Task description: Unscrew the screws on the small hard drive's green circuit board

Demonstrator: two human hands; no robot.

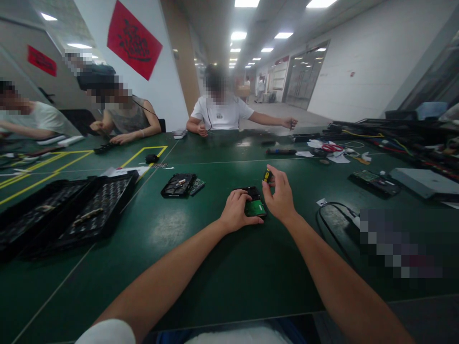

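My left hand [237, 210] is curled over a small hard drive [255, 204] with a green circuit board, pressing it onto the green table [201, 267]. My right hand [280, 193] hovers just right of the drive, its fingers pinched on a yellow-and-black screwdriver [267, 176] held upright above the drive's far end. A second black hard drive [178, 185] lies to the left with a loose green board [198, 186] beside it.
Black compartment trays [71, 210] sit at the left. A black cable [335, 215] loops at the right, with another drive [375, 182], a grey box [425, 182] and tangled wires [394, 138] beyond. Three people sit along the table's far and left sides.
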